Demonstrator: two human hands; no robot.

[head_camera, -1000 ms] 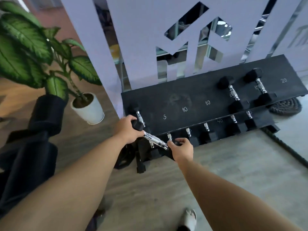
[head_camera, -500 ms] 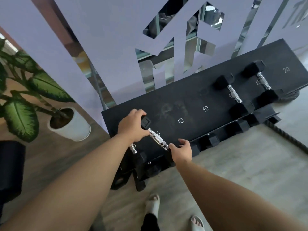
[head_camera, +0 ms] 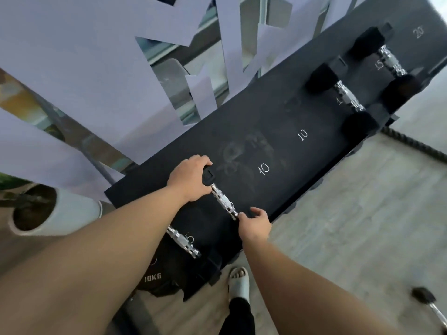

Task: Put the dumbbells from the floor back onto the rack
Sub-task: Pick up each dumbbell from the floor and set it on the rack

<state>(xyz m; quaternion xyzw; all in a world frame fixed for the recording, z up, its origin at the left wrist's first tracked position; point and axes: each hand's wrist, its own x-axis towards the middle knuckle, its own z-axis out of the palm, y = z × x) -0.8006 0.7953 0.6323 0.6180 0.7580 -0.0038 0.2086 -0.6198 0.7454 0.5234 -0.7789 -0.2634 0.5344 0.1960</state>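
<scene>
1. A gym corner: pale wall panels with cut-out shapes stand behind a long black dumbbell rack (head_camera: 285,131), and the floor (head_camera: 350,213) is grey wood.
2. The left hand (head_camera: 191,177) is wrapped over the far black end of a small dumbbell (head_camera: 223,201). Its fingers are curled tight around that end.
3. The right hand (head_camera: 255,224) holds the near end. Those fingers look loosely curled over it, and the black end is hidden under the hand.
4. Between the two hands is the shiny metal handle, lying just above or on the rack top. I cannot tell if it is touching yet.
5. Just past the left fingers is a white "10" (head_camera: 263,169) marked on the rack.
6. Under the left arm is another small dumbbell (head_camera: 183,241), next to a "5".
7. Far off to the right of the hands sit two bigger dumbbells (head_camera: 348,97).
8. One more dumbbell on the floor (head_camera: 429,303) waits well behind the right hand.
9. To do it well, I think: lower both ends together, keep it level, slide fingers out from under, then let go slowly.
</scene>
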